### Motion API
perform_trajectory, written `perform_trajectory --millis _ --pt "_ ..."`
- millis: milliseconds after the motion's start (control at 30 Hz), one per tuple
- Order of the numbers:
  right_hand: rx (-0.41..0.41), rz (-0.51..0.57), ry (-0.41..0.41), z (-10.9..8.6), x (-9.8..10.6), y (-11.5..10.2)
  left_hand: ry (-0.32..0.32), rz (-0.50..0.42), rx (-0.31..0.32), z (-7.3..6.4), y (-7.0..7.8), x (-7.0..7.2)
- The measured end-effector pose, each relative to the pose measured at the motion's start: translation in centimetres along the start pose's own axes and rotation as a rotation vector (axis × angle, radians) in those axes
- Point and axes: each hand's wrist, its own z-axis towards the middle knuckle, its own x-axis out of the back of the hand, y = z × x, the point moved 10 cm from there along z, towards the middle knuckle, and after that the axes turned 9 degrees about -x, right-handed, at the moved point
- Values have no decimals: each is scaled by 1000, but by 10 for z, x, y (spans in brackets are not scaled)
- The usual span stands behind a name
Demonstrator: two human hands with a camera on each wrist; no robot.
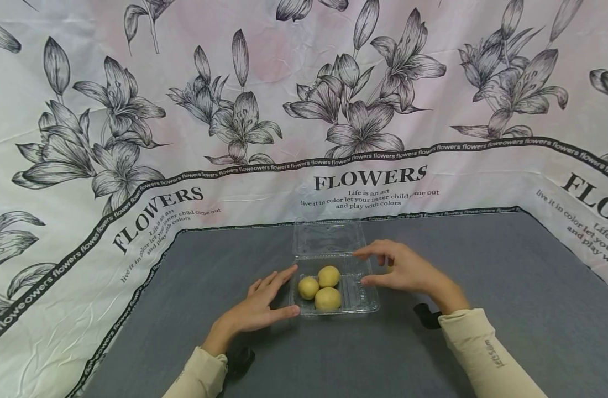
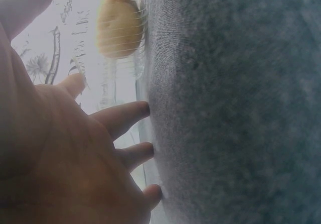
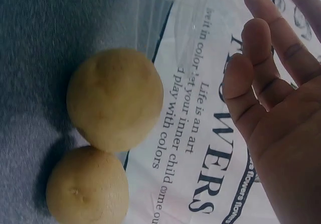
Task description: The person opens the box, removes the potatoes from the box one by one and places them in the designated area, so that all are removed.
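Observation:
In the head view, a clear plastic clamshell box [image 1: 355, 293] lies on the table with its lid [image 1: 329, 239] folded back. Three yellow potatoes [image 1: 328, 299] sit together in its left half. My left hand [image 1: 256, 310] is at the box's left side, thumb and fingertips right at the rim, fingers spread and fairly straight. On the other side, my right hand [image 1: 408, 268] hovers at the right rim with thumb and forefinger apart and nothing in its grasp. Two more potatoes [image 3: 115, 98] lie touching on the table in the right wrist view; the right hand mostly hides them in the head view.
Grey cloth covers the table [image 1: 329, 359]. A white curtain [image 1: 254, 193] printed with flowers and lettering hangs along the back and both sides. Dark wrist-worn gear [image 1: 427, 316] shows by the right sleeve, and similar gear [image 1: 240, 362] by the left.

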Motion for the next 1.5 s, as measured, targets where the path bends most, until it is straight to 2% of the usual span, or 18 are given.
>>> perform_trajectory --millis 467,967,1500 --pt "47 36 16 2 -14 -10 0 3 2 0 1 0" --pt "65 44 -25 3 -32 -20 4 8 10 0 -1 0" --pt "141 71 -47 4 -48 -29 -1 12 18 1 -1 -1"
